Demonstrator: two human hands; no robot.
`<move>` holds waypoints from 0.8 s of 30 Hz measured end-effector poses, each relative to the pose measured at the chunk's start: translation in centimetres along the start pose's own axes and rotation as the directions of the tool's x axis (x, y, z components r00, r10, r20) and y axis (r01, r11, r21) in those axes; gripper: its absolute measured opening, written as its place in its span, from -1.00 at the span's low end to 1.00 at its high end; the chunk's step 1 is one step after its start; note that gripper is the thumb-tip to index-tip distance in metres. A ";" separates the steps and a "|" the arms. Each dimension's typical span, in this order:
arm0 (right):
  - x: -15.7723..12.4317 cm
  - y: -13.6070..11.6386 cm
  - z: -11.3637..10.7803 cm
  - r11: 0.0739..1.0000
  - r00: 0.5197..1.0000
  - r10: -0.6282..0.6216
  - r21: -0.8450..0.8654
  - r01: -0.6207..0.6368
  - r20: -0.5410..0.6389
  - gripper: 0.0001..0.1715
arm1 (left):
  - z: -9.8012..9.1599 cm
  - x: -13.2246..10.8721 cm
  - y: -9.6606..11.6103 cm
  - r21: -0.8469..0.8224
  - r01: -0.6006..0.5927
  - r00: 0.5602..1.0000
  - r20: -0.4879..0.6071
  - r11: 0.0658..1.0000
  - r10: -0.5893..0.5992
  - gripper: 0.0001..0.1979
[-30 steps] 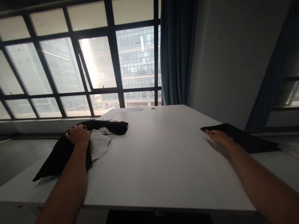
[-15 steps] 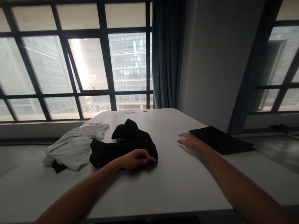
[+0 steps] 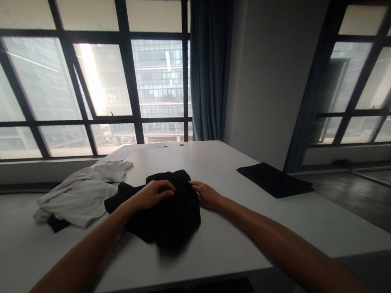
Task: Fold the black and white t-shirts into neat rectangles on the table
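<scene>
Item 1: black cloth [image 3: 174, 225], bunched, on the near part of the white table [image 3: 231, 254], left of centre. Its near side is blurred, apparently in motion.

Item 2: left hand [image 3: 157, 193], over the top of the black cloth, thumb a little apart from the fingers; whether they clamp the fabric cannot be told.

Item 3: right hand [image 3: 206, 194], fingertips at the cloth's right edge (any pinch is hidden).

Item 4: white cloth [image 3: 80, 191], rumpled, to the left, a dark scrap [image 3: 58, 224] showing beneath its near edge.

Item 5: flat black piece [image 3: 274, 181], to the right, well apart from both hands.

Change noted: half a second ago the right hand was beside the flat black piece; now it meets the left at the bunched cloth. Handling thus appears two-handed, the cloth not yet spread.
</scene>
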State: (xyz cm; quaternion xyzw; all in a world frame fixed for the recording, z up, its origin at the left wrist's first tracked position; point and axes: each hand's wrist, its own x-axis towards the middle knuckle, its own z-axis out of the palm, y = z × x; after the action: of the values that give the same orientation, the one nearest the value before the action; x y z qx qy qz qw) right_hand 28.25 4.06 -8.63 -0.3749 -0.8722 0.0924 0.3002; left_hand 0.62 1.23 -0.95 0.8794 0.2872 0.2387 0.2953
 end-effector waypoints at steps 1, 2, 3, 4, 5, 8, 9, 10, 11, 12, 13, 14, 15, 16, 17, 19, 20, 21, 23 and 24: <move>0.3 0.1 0.1 1.000 1.000 0.019 0.018 -0.019 -0.004 -0.66 | -0.7 -0.2 -0.5 0.177 0.024 0.996 -0.083 0.984 -0.010 -0.53; 0.5 0.3 -0.1 0.997 0.997 0.074 0.024 -0.074 -0.018 -0.71 | -1.5 -0.4 -1.1 0.326 0.065 0.992 -0.127 0.943 -0.025 -0.46; 0.7 0.8 -0.8 0.987 0.985 0.162 0.021 -0.161 -0.053 -0.72 | -2.2 -0.7 -1.8 0.436 0.118 0.988 -0.144 0.892 -0.060 -0.36; 0.8 1.4 -1.7 0.963 0.956 0.267 0.017 -0.267 -0.121 -0.69 | -2.9 -1.0 -2.7 0.510 0.179 0.981 -0.155 0.841 -0.115 -0.26; 0.8 2.1 -3.0 0.926 0.902 0.371 0.018 -0.377 -0.221 -0.65 | -3.5 -1.4 -3.5 0.558 0.248 0.968 -0.172 0.792 -0.182 -0.19; 0.1 4.2 -7.6 0.831 0.652 0.511 0.126 -0.542 -0.560 -0.50 | -4.7 -2.3 -6.0 0.579 0.434 0.901 -0.263 0.690 -0.347 -0.15; -0.4 4.7 -8.9 0.823 0.582 0.512 0.168 -0.542 -0.632 -0.46 | -4.9 -2.5 -6.6 0.552 0.465 0.885 -0.277 0.692 -0.374 -0.16; -0.9 5.1 -10.0 0.821 0.548 0.509 0.183 -0.541 -0.663 -0.42 | -5.1 -2.6 -7.1 0.515 0.473 0.881 -0.271 0.715 -0.388 -0.16; -1.4 5.4 -10.7 0.823 0.537 0.508 0.195 -0.534 -0.673 -0.42 | -5.2 -2.7 -7.4 0.469 0.466 0.885 -0.246 0.750 -0.396 -0.16; -1.8 5.5 -11.1 0.827 0.563 0.516 0.206 -0.523 -0.646 -0.45 | -5.4 -2.8 -7.6 0.414 0.455 0.890 -0.205 0.788 -0.407 -0.15; -2.2 5.5 -11.2 0.832 0.617 0.533 0.222 -0.509 -0.579 -0.50 | -5.6 -2.9 -7.7 0.357 0.446 0.895 -0.151 0.821 -0.420 -0.15; -2.5 5.5 -11.1 0.835 0.688 0.548 0.252 -0.490 -0.476 -0.58 | -5.9 -3.1 -7.7 0.305 0.444 0.894 -0.095 0.842 -0.437 -0.15; -2.7 5.4 -10.9 0.835 0.763 0.547 0.289 -0.468 -0.346 -0.64 | -6.3 -3.5 -7.5 0.266 0.453 0.888 -0.046 0.851 -0.458 -0.15; -2.9 5.4 -10.7 0.835 0.826 0.522 0.323 -0.445 -0.213 -0.64 | -6.8 -4.0 -7.4 0.241 0.465 0.879 -0.007 0.852 -0.477 -0.16; -3.2 5.5 -10.6 0.839 0.870 0.481 0.343 -0.422 -0.106 -0.55 | -7.5 -4.5 -7.2 0.230 0.470 0.873 0.020 0.852 -0.487 -0.18; -4.0 5.8 -10.8 0.869 0.909 0.418 0.298 -0.395 -0.014 -0.28 | -8.8 -5.8 -6.9 0.228 0.448 0.883 0.039 0.865 -0.467 -0.26; -4.6 6.0 -11.1 0.884 0.908 0.420 0.232 -0.406 -0.008 -0.17 | -9.4 -6.4 -6.9 0.232 0.427 0.894 0.039 0.874 -0.447 -0.30; -5.1 6.3 -11.3 0.885 0.895 0.446 0.152 -0.439 -0.011 -0.09 | -9.7 -6.8 -6.9 0.237 0.406 0.903 0.042 0.883 -0.427 -0.33; -6.0 7.0 -11.5 0.849 0.849 0.528 0.017 -0.528 -0.022 -0.08 | -9.5 -6.8 -7.2 0.257 0.379 0.911 0.066 0.889 -0.407 -0.34; -6.2 7.2 -11.4 0.827 0.827 0.561 -0.023 -0.561 -0.030 -0.16 | -9.0 -6.5 -7.4 0.273 0.373 0.910 0.080 0.887 -0.407 -0.33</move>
State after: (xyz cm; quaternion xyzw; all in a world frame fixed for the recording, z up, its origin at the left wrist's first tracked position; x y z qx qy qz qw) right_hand 42.67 4.02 -5.07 -0.6200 -0.7218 0.1589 0.2634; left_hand -12.05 5.37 -1.04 0.8479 0.4656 0.0761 0.2420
